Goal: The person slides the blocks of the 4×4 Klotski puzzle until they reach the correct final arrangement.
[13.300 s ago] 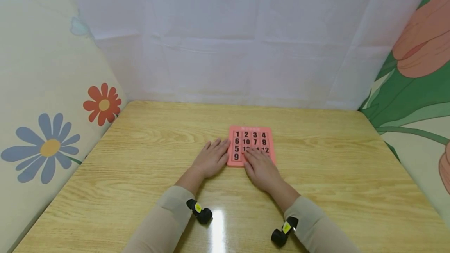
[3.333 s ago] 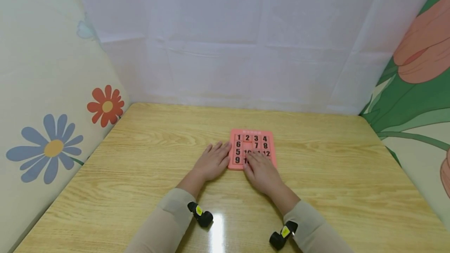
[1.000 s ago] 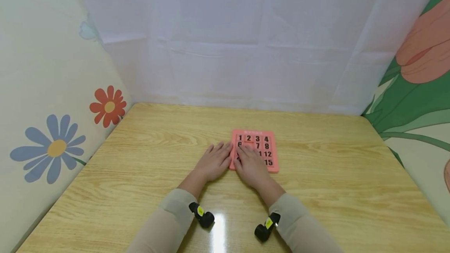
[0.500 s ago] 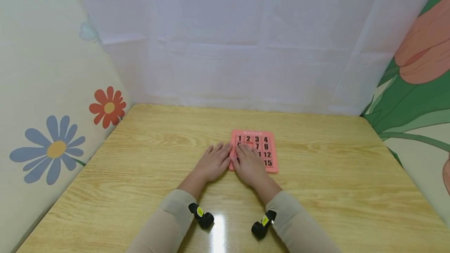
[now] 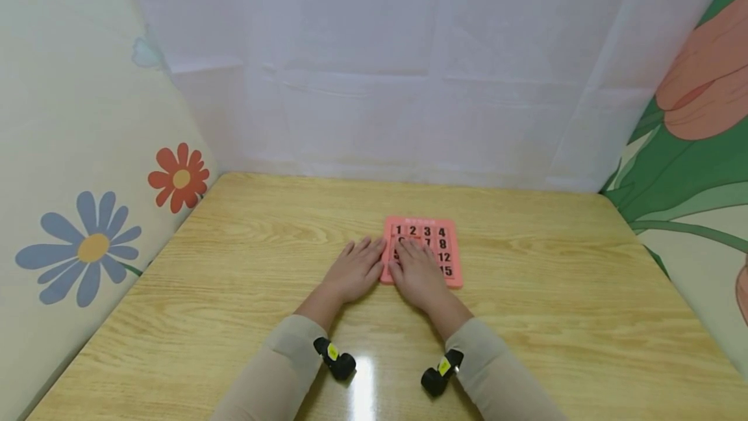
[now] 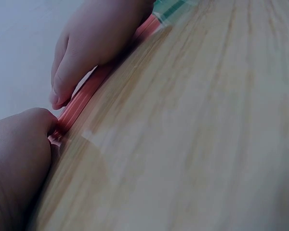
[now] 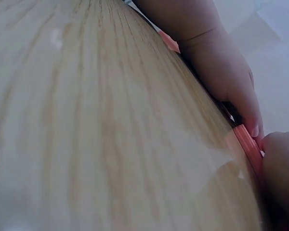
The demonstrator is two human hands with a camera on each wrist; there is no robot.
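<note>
A pink number sliding puzzle (image 5: 435, 244) lies flat on the wooden table, printed with black digits. Along its left edge rests my left hand (image 5: 353, 271), fingers straight and fingertips at the frame. My right hand (image 5: 417, 275) lies over the puzzle's lower left and middle, its extended fingers on the tiles and hiding several of them. The top row reads 1, 2, 3, 4; 7, 8, 12 and 15 also show. In the left wrist view the puzzle's pink side (image 6: 82, 101) runs between both hands. The right wrist view shows its near corner (image 7: 248, 144) beside the left thumb.
The wooden table (image 5: 555, 291) reaches back to a white cloth (image 5: 374, 83). Flower-printed panels stand at the left (image 5: 87, 115) and right (image 5: 695, 174). A black wrist camera (image 5: 336, 359) sits on the left sleeve, and another black camera (image 5: 441, 372) on the right.
Since 3.3 seconds ago my right hand has shifted left across the tiles, with a slight move back right in the last half second. The left hand stays at the puzzle's edge.
</note>
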